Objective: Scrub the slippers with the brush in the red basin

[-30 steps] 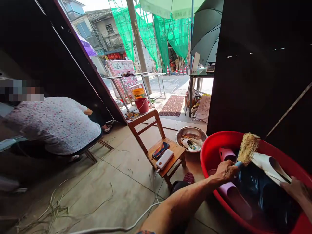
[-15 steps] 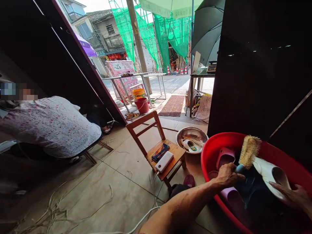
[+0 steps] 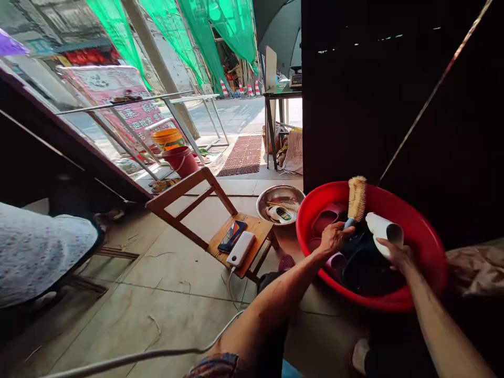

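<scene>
My left hand (image 3: 332,239) is closed round the blue-grey handle of a scrub brush (image 3: 357,199), whose pale bristles point up above the basin. A white slipper (image 3: 378,227) is gripped at its near end by my right hand (image 3: 398,254), tilted with its opening to the right. Brush and slipper are apart. Both are over a large red basin (image 3: 431,231). Inside it, near the left wall, lie a dark pink slipper (image 3: 326,219) and a purple slipper (image 3: 336,262), partly hidden by my left hand. Dark contents fill the basin's shadowed middle.
A wooden chair (image 3: 260,231) left of the basin carries a phone (image 3: 232,236) and a white power bank (image 3: 241,249) with a cable. Behind stands a metal bowl (image 3: 262,202) holding a white slipper. A seated person (image 3: 43,252) is at far left. A brown bag (image 3: 476,268) lies right.
My view has turned right and down, so the basin and both arms show more fully. The brush remains in my left hand, and the white slipper in my right is tipped more upright.
</scene>
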Motion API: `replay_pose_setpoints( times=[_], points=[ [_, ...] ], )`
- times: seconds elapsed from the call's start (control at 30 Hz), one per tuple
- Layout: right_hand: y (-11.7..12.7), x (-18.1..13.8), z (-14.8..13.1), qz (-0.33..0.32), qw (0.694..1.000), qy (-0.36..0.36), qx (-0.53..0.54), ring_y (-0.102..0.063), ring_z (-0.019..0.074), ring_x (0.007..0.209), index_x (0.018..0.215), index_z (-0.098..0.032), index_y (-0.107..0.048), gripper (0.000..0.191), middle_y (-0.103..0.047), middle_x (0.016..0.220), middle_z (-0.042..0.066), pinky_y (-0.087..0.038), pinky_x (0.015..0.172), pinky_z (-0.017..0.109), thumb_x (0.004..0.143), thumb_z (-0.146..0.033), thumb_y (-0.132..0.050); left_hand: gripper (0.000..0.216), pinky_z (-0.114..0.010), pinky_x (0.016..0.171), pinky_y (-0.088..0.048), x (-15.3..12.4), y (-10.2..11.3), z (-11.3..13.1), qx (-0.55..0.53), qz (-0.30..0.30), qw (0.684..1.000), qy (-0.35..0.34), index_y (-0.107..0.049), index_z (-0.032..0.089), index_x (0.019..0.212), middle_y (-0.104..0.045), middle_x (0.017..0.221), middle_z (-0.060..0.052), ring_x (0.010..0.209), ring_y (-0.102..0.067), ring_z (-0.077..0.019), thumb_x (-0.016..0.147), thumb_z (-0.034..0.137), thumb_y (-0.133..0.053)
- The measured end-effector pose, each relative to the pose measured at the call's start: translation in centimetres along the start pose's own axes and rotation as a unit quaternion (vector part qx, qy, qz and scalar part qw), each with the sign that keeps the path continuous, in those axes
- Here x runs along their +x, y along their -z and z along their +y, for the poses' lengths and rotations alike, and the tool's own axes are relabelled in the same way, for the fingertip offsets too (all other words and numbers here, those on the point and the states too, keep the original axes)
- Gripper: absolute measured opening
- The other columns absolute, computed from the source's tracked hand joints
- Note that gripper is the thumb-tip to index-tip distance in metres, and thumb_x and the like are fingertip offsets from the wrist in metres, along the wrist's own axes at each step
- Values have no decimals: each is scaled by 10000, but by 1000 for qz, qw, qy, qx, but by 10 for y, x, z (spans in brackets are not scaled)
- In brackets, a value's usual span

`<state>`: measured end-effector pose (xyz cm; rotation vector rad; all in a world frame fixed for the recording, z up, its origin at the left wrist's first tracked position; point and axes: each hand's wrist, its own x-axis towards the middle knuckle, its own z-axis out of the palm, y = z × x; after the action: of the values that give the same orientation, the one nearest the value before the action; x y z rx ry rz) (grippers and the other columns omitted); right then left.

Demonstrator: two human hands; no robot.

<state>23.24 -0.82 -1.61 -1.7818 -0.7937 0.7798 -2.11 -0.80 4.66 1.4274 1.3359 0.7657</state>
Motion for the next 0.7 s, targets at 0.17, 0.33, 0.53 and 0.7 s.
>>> replay_pose_setpoints(
  times=[0.17,0.33,0.53,0.7],
  points=[
    [35,-52,-3,8,983,-174,62,-634,212,513,894,-135,-700,571,-668,637,48,-516,367,295,558,-532,-935,321,-274,743,-510,11,4,9,48,18,998,-32,-738,171,1123,-701,845,-47,754,-652,-181,987,421,-589],
    [60,-116,-13,34,990,-114,72,-662,197,600,961,-127,-770,566,-702,691,39,-541,421,252,607,-546,-913,378,-297,864,-499,-5,1,22,165,-11,979,-118,-673,248,1338,-759,1044,-65,995,-701,-248,993,394,-619],
    [87,-140,-5,45,994,-35,-92,-664,212,670,1278,-135,-735,721,-748,954,88,-542,437,293,716,-574,-841,330,-288,925,-473,-52,2,15,241,-196,927,-213,-787,218,1196,-770,1047,-18,1066,-700,-256,926,381,-689],
    [81,-129,7,66,995,-31,-74,-635,175,698,1261,-105,-726,595,-713,994,78,-553,479,272,811,-493,-750,467,-327,944,-430,-54,1,8,279,-204,920,-186,-742,78,1254,-726,1058,-31,1154,-657,-272,1033,380,-460]
  ],
)
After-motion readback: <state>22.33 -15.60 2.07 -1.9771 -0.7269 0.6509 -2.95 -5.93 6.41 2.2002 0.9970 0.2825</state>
